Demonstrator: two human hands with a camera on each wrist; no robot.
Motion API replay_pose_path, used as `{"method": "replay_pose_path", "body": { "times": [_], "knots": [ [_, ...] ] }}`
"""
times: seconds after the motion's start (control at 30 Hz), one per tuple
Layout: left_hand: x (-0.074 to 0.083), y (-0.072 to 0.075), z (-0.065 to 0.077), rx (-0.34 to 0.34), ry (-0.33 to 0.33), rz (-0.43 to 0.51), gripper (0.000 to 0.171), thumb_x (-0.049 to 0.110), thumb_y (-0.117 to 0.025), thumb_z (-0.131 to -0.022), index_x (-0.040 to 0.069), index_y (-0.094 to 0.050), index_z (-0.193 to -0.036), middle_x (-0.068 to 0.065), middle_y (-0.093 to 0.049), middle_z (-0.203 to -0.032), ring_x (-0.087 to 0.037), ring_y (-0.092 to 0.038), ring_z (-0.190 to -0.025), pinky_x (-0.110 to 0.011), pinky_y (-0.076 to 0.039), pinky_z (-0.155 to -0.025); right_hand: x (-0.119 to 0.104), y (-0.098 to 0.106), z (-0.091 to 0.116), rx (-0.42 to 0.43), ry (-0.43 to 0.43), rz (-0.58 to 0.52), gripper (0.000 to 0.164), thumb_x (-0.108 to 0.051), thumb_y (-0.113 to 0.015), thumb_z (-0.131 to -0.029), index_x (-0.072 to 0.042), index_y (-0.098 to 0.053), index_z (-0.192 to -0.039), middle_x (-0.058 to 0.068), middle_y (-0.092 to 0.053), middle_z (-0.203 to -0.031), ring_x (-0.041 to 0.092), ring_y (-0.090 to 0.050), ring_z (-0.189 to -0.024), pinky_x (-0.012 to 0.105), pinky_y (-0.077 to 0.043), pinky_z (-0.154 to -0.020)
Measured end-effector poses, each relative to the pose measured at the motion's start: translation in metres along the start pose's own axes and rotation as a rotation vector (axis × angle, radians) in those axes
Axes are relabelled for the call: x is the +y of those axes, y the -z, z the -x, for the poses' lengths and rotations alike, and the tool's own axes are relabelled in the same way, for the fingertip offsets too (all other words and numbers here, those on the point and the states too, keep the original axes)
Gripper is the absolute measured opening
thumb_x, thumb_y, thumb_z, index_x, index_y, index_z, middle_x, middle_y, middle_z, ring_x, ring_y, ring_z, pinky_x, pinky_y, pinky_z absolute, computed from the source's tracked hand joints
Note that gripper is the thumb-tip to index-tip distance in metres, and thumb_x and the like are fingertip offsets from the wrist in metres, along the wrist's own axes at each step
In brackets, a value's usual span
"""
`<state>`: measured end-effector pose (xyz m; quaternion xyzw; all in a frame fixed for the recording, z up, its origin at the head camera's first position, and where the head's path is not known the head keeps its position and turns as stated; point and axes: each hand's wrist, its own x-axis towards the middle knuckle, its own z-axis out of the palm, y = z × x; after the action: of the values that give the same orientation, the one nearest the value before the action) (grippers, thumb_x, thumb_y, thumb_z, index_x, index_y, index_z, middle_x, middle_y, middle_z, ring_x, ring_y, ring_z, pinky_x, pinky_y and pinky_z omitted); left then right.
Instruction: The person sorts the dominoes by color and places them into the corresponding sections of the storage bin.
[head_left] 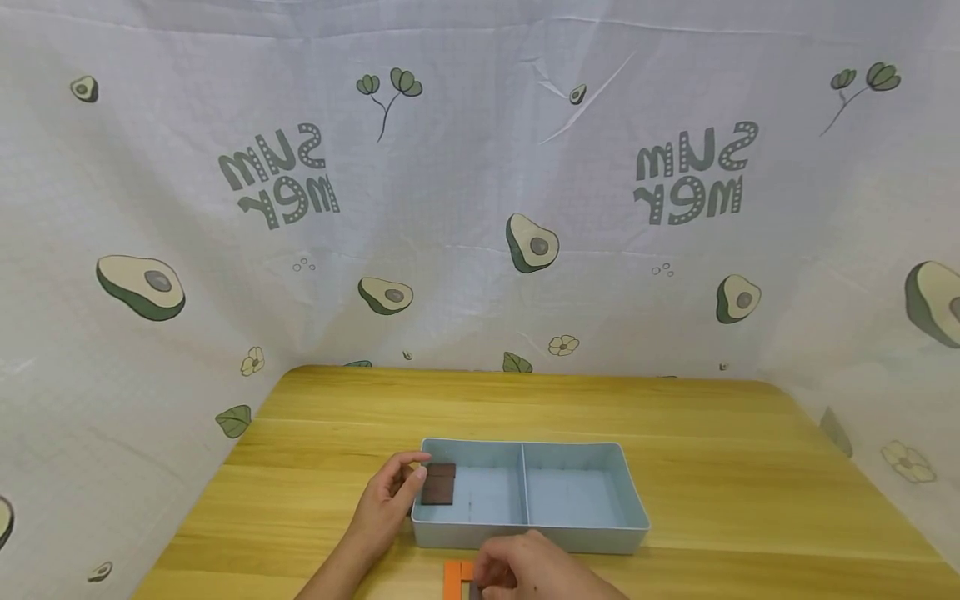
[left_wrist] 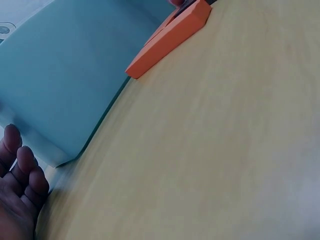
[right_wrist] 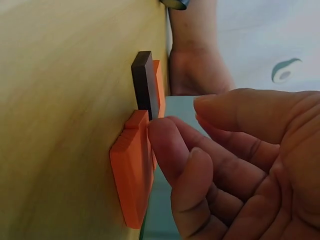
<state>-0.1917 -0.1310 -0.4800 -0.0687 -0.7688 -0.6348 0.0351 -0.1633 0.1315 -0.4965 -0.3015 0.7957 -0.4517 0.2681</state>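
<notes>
My left hand (head_left: pixel 384 504) is at the left end of a light blue two-compartment box (head_left: pixel 573 537), thumb and index finger at its rim. In the left wrist view its other fingers (left_wrist: pixel 25 160) lie loosely bent beside the box's corner. My right hand (head_left: pixel 536 567) is low in front of the box, over flat orange blocks (head_left: pixel 452 579). The right wrist view shows one fingertip right at the orange blocks (right_wrist: pixel 132 172) and the end of a dark brown block (right_wrist: pixel 143 82); thumb and fingers are loosely bent with nothing seen between them.
Flat dark brown pieces (head_left: pixel 438 487) lie at the left end of the box's left compartment. A divider (head_left: pixel 524 483) splits the box. The wooden table (head_left: pixel 720 467) meets a white avocado-print cloth (head_left: pixel 465 183) hanging behind and at both sides.
</notes>
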Motion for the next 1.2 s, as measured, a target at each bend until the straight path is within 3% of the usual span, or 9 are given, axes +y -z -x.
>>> {"method": "replay_pose_path", "body": {
  "times": [0.13,0.4,0.6,0.67,0.9,1.07,1.2],
  "knots": [
    [0.0,0.0,0.0,-0.001,0.002,0.002,0.021,0.024,-0.064,-0.101,0.017,-0.068,-0.121,0.0,-0.053,-0.082,-0.008,-0.049,-0.068,-0.023,-0.042,-0.063,-0.003,0.0,0.001,0.012,-0.014,0.005,0.007,-0.024,-0.073,-0.094,-0.029,-0.07,-0.098,-0.018,-0.07,-0.086,-0.002,-0.064,-0.076,0.019,-0.052,-0.068],
    [0.0,-0.002,0.0,0.016,-0.005,-0.003,0.02,0.022,-0.064,-0.101,0.017,-0.069,-0.119,0.0,-0.053,-0.082,-0.008,-0.05,-0.07,-0.023,-0.043,-0.065,-0.028,-0.004,0.005,-0.032,0.09,0.091,0.013,-0.024,-0.077,-0.092,-0.018,-0.073,-0.103,-0.017,-0.071,-0.086,-0.008,-0.061,-0.074,0.017,-0.053,-0.067],
    [0.0,-0.002,0.0,0.019,-0.012,-0.001,0.02,0.021,-0.064,-0.101,0.016,-0.069,-0.119,0.0,-0.053,-0.082,-0.008,-0.05,-0.07,-0.022,-0.043,-0.065,-0.018,-0.012,-0.006,-0.095,0.378,0.48,0.017,-0.032,-0.063,-0.101,-0.021,-0.075,-0.104,-0.016,-0.07,-0.093,-0.014,-0.053,-0.084,0.005,-0.044,-0.076],
    [0.0,-0.002,0.0,0.017,-0.012,-0.002,0.02,0.02,-0.064,-0.101,0.016,-0.069,-0.119,0.001,-0.053,-0.082,-0.008,-0.05,-0.07,-0.022,-0.043,-0.065,-0.013,-0.014,-0.009,-0.064,0.484,0.604,0.02,-0.032,-0.06,-0.103,-0.02,-0.075,-0.106,-0.014,-0.071,-0.096,-0.014,-0.054,-0.089,0.002,-0.04,-0.079],
    [0.0,-0.002,0.0,0.016,-0.011,-0.011,0.02,0.021,-0.064,-0.101,0.017,-0.069,-0.12,0.001,-0.053,-0.082,-0.008,-0.05,-0.07,-0.022,-0.043,-0.065,-0.037,-0.013,-0.004,-0.063,0.401,0.6,0.019,-0.029,-0.062,-0.102,-0.017,-0.075,-0.109,-0.012,-0.073,-0.1,-0.012,-0.057,-0.093,0.008,-0.044,-0.08],
    [0.001,-0.001,0.0,0.011,-0.012,-0.004,0.02,0.022,-0.064,-0.101,0.017,-0.069,-0.12,0.0,-0.053,-0.082,-0.008,-0.05,-0.07,-0.022,-0.043,-0.065,-0.055,-0.013,0.001,-0.039,0.426,0.603,0.019,-0.029,-0.063,-0.101,-0.017,-0.076,-0.107,-0.012,-0.075,-0.1,-0.014,-0.058,-0.093,0.004,-0.041,-0.081],
    [0.001,-0.001,0.0,0.002,-0.007,0.004,0.021,0.023,-0.064,-0.101,0.017,-0.068,-0.12,0.0,-0.053,-0.082,-0.008,-0.05,-0.07,-0.022,-0.043,-0.064,-0.057,-0.014,0.003,-0.042,0.42,0.577,0.02,-0.03,-0.062,-0.102,-0.017,-0.076,-0.106,-0.012,-0.075,-0.099,-0.014,-0.058,-0.093,0.003,-0.042,-0.081]
  ]
}}
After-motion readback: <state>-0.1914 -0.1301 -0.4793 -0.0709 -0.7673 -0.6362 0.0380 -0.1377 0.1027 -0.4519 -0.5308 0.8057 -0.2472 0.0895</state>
